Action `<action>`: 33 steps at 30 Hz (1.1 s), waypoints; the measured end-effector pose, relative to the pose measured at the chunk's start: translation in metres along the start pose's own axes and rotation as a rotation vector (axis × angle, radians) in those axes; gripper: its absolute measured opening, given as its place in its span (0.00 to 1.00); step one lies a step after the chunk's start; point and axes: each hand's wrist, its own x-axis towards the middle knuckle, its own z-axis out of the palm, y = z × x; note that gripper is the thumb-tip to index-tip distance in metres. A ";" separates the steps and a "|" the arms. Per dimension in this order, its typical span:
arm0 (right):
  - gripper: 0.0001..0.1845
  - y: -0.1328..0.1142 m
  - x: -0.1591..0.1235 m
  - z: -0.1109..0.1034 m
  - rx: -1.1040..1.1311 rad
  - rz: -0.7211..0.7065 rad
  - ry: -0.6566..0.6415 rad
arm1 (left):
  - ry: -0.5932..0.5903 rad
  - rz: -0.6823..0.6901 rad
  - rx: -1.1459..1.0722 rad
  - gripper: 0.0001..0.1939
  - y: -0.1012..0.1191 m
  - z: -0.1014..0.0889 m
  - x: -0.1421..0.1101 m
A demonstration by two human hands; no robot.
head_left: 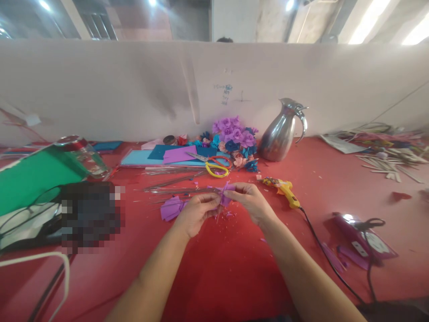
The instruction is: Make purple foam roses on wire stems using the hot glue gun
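Purple paper | left hand, right hand both pinched on it | wires, scissors, flowers beyond | glue gun rightward on red worktop

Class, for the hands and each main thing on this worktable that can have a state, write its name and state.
Left hand: pinching purple paper
Right hand: pinching the same purple paper
Scissors: lying down, unheld
Glue gun: lying down, cord attached; on or off can't be told
Metal jug: upright
Paper flowers: heaped together
Thin wires: lying loose
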 end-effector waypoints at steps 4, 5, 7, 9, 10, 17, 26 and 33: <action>0.08 0.000 -0.001 -0.001 0.001 0.007 -0.039 | -0.027 0.015 0.035 0.14 -0.001 -0.002 0.000; 0.08 0.000 -0.001 -0.001 0.000 0.004 -0.045 | -0.028 0.022 0.039 0.14 -0.001 -0.002 0.000; 0.10 0.000 0.000 0.000 0.003 -0.006 -0.040 | -0.020 0.042 0.038 0.14 0.000 -0.001 0.000; 0.11 0.000 0.000 0.000 0.016 -0.012 -0.020 | -0.006 0.061 0.025 0.14 0.001 0.001 -0.001; 0.11 0.000 0.000 0.000 0.020 -0.012 -0.011 | 0.004 0.067 0.017 0.14 0.001 0.001 -0.001; 0.07 0.000 0.001 0.000 -0.012 -0.041 0.033 | 0.014 0.121 0.060 0.13 0.000 0.005 0.000; 0.10 0.000 -0.001 0.004 0.032 -0.033 0.109 | 0.139 0.313 0.125 0.07 -0.005 0.003 0.003; 0.15 0.010 -0.005 0.013 -0.187 0.004 -0.097 | 0.232 0.335 -0.025 0.08 -0.003 0.001 0.004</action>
